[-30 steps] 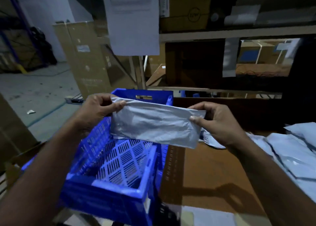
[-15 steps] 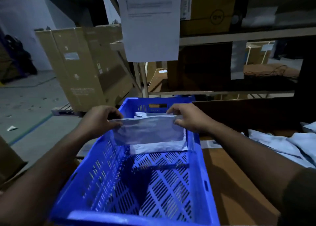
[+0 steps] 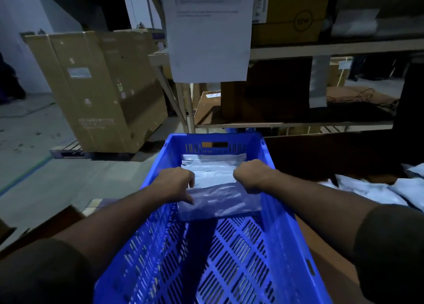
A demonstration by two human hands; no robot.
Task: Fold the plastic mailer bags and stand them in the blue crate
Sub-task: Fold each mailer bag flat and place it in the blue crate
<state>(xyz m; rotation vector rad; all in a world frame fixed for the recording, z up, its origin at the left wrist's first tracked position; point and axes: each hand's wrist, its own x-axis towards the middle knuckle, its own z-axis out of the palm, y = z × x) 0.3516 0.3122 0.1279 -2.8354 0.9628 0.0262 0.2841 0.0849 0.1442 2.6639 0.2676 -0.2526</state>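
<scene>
A folded grey mailer bag (image 3: 219, 200) stands inside the blue crate (image 3: 278, 214), a little back from its far end. My left hand (image 3: 175, 185) grips the bag's top left corner and my right hand (image 3: 251, 176) grips its top right corner. Both hands are down inside the crate with knuckles up. Behind this bag, more folded mailer bags (image 3: 213, 163) stand against the crate's far wall. The fingertips are hidden behind the bag.
A heap of unfolded mailer bags (image 3: 376, 188) lies on the brown table (image 3: 325, 257) to the right of the crate. A metal shelf rack (image 3: 321, 48) with boxes and a hanging paper sheet (image 3: 208, 32) rises behind. A large cardboard box (image 3: 96, 90) stands on the floor at left.
Both hands have carried the folded bag from above the crate's rim down into the crate, setting it in front of the bags that stand at the far wall. The view has shifted over the crate.
</scene>
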